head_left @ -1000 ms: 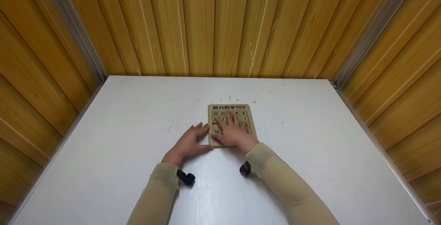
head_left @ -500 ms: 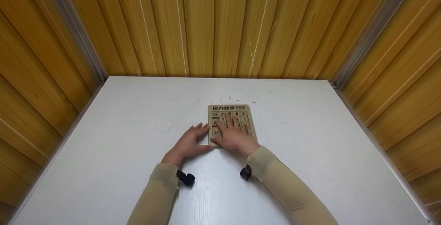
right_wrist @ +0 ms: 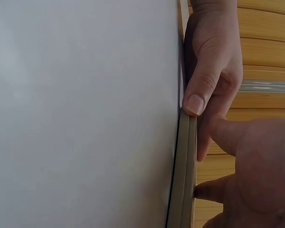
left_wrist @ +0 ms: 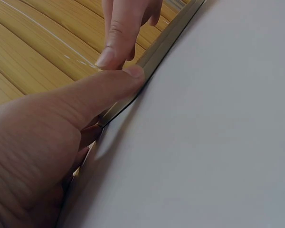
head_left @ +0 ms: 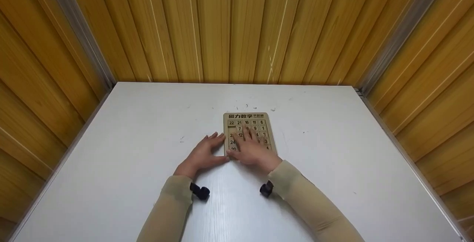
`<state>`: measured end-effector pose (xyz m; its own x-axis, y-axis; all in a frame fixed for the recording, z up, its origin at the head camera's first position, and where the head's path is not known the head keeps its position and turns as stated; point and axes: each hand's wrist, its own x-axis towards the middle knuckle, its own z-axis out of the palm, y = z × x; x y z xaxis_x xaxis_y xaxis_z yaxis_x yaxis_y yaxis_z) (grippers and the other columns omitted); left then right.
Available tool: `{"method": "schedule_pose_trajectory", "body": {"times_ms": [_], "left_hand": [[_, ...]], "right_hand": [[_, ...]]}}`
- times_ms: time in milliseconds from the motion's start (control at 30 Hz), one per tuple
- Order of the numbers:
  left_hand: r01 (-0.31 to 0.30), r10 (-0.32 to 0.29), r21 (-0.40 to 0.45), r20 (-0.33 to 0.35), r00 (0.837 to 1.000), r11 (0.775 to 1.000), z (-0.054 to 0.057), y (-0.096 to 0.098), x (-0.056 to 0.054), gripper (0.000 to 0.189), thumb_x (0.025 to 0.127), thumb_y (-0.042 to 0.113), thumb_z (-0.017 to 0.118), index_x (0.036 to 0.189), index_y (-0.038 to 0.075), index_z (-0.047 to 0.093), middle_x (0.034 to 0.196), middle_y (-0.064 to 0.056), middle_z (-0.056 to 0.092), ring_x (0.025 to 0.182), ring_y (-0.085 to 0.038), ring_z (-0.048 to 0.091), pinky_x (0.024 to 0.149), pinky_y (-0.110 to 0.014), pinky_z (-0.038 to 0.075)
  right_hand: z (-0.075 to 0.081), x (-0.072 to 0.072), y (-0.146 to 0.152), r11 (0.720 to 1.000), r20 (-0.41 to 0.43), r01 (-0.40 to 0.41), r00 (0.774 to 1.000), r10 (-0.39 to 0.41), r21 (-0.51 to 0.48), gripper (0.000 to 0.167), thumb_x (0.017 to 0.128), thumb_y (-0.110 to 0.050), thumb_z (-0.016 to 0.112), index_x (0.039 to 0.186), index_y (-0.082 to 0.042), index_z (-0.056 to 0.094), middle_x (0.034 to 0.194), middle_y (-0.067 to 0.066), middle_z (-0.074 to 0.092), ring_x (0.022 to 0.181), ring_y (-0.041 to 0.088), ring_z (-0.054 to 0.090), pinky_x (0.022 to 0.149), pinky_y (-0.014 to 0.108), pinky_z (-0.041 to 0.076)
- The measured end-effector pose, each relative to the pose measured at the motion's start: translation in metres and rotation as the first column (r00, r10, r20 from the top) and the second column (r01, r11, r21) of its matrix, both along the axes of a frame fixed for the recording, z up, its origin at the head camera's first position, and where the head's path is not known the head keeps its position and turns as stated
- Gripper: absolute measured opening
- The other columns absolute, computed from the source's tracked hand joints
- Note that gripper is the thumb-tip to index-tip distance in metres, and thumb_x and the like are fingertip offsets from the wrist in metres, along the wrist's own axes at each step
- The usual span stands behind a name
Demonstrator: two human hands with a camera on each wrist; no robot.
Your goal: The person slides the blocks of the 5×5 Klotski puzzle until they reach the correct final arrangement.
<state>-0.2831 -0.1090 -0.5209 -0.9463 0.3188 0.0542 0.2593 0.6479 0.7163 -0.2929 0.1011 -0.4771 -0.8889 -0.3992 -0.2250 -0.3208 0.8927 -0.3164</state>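
A wooden number slide puzzle (head_left: pixel 244 116) lies flat on the white table, its numbered tiles in rows below a printed heading. The left hand (head_left: pixel 204 153) holds the near left corner, thumb against the near edge and fingers along the left side. In the left wrist view the thumb (left_wrist: pixel 118 80) presses on the board's side. Over the lower tiles spreads the right hand (head_left: pixel 253 151), its fingers stretched and a fingertip on a left-column tile. A dark gap (head_left: pixel 232 127) shows in that column under tile 22. The right hand hides several middle and lower tiles.
The white table (head_left: pixel 326 153) extends around the puzzle, with small dark marks beyond the board. Yellow wood-patterned walls (head_left: pixel 229 30) stand at the back and both sides. A small black camera sits on each wrist, the left wrist camera (head_left: pixel 200 192) close above the table.
The right hand has moved slightly toward the person. A left-column tile has slid down a row, so the gap is now above it. The left hand has stayed at the corner.
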Motion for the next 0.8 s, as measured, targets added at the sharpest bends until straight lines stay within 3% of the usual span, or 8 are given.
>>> {"method": "schedule_pose_trajectory", "body": {"times_ms": [433,800], "left_hand": [[0.002,-0.002,-0.003,0.016,1.000,1.000,-0.001,-0.001,-0.001,0.086,0.084,0.039,0.084,0.156,0.017,0.044,0.166,-0.009,0.037,0.158,-0.041,0.023,0.130,-0.058,0.021],[-0.012,0.012,-0.014,0.009,1.000,1.000,0.000,0.000,0.000,0.083,0.084,0.037,0.084,0.155,0.017,0.046,0.165,-0.008,0.040,0.158,-0.040,0.024,0.131,-0.056,0.021]], "right_hand": [[-0.001,-0.036,-0.009,0.993,0.013,0.111,0.994,-0.111,-0.032,0.084,0.100,-0.067,0.044,0.167,-0.024,0.015,0.173,0.017,-0.012,0.160,0.045,-0.007,0.124,0.076,-0.003],[-0.002,-0.036,-0.010,0.996,-0.008,0.093,0.996,-0.093,0.009,0.084,0.100,-0.069,0.043,0.166,-0.024,0.018,0.173,0.017,-0.009,0.159,0.047,-0.006,0.124,0.076,0.000]]}}
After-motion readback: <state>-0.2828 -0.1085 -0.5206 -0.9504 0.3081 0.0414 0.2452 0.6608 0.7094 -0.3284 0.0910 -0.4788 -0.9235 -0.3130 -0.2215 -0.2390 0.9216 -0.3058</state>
